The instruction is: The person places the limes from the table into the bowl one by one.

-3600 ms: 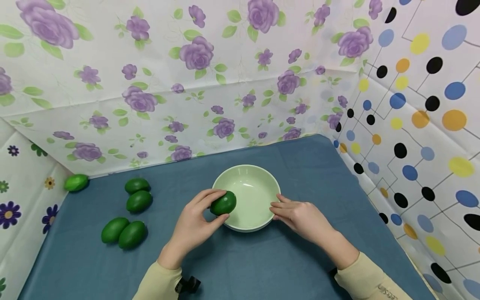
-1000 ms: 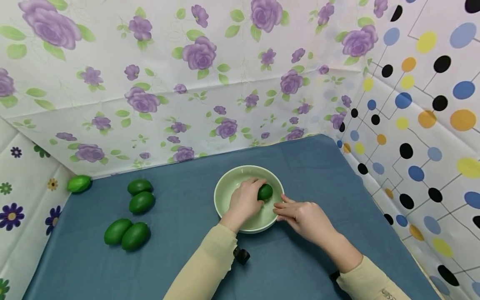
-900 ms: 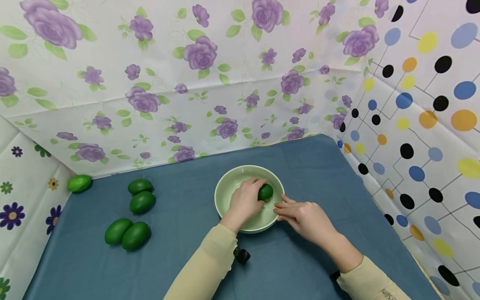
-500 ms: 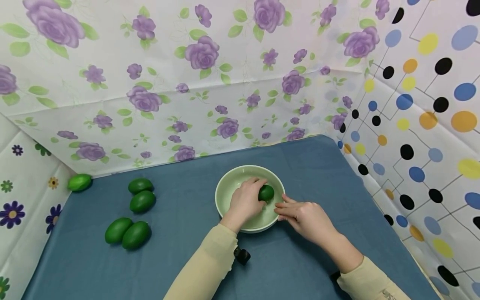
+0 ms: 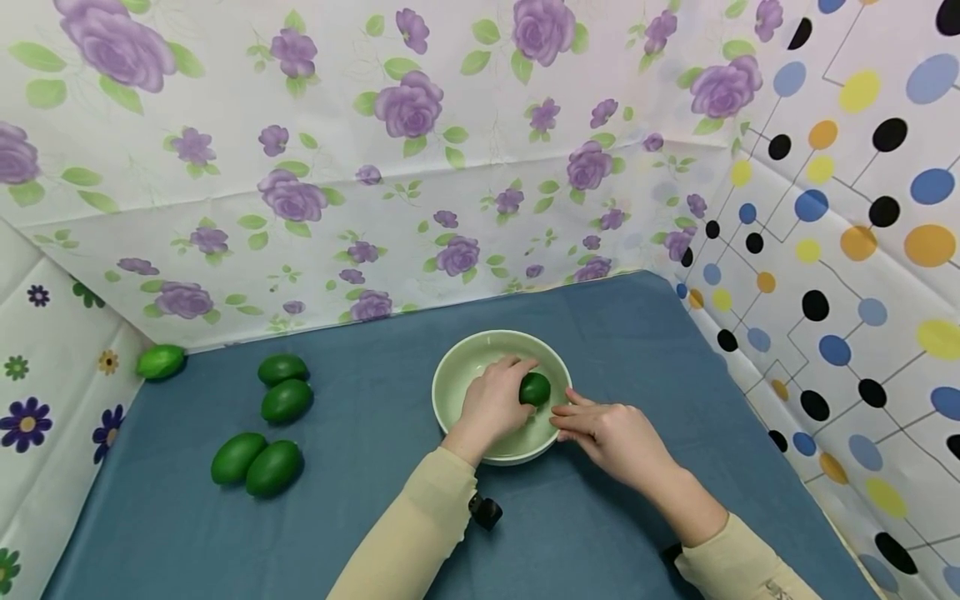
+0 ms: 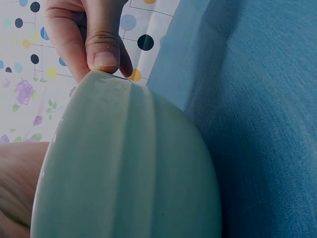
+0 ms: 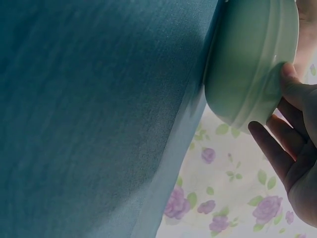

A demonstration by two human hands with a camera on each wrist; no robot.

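Observation:
In the head view, a pale green bowl (image 5: 453, 385) stands on the blue cloth. My left hand (image 5: 491, 402) reaches into it and holds a smooth dark green avocado (image 5: 536, 389) between curled fingers and thumb, near the bowl's right side. My right hand (image 5: 617, 435) touches the bowl's right rim with extended fingers. Seen by the right wrist camera, the right hand (image 7: 297, 144) lays its thumb and straight fingers against the bowl (image 7: 252, 64). The bowl's outer wall (image 6: 129, 158) fills the left wrist view and hides the avocado.
Left of the bowl lie two pairs of dark green avocados: one pair (image 5: 287, 402) farther back, one pair (image 5: 274, 468) closer. A lighter green fruit (image 5: 161, 362) sits at the far left corner. Patterned sheets (image 5: 360, 275) stand behind and at both sides.
Since the oldest frame, my left hand has carried the avocado from above the left rim rightward into the bowl. Over the last second it barely moves. My right hand stays at the rim.

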